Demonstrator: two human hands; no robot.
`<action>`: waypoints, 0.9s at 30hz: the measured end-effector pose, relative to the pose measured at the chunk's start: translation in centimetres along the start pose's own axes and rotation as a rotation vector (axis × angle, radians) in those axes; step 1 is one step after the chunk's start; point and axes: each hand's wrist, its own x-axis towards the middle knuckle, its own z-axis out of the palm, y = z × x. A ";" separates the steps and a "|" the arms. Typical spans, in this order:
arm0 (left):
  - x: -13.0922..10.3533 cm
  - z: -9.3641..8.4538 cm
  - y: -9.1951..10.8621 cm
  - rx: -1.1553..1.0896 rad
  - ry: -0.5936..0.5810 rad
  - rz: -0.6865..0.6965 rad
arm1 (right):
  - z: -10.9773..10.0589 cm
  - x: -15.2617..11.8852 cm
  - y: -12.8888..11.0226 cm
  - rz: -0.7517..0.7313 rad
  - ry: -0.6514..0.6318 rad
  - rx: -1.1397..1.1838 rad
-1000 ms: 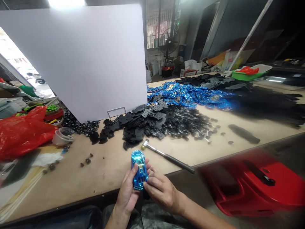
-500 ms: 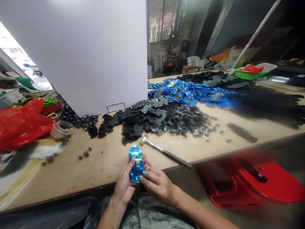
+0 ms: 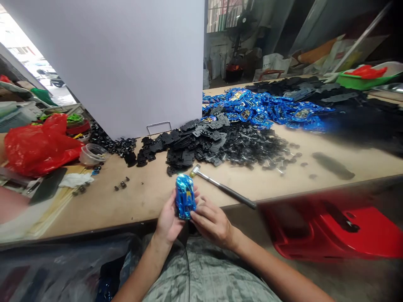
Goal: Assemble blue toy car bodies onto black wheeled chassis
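Holding the shiny blue toy car (image 3: 185, 202) by its sides, the left hand (image 3: 168, 218) and right hand (image 3: 212, 222) gripped something that looked light, hard and slippery.

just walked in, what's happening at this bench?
A person holds a shiny blue toy car in both hands at the near edge of the wooden table: left hand cradles it, right hand pinches its rear. A small hammer lies just beyond. Farther back sit piles of black chassis parts, small wheels and axles, and blue car bodies.
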 end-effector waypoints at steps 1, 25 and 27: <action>0.1 -0.2 -0.1 -0.002 -0.020 0.000 | 0.1 0.0 0.0 0.009 0.000 0.001; 3.3 -3.8 -1.8 -0.186 -0.179 0.111 | 5.2 -3.3 2.6 0.075 0.201 0.082; 3.4 -3.9 -1.9 -0.192 -0.190 0.105 | 5.4 -3.6 2.9 0.071 0.197 0.077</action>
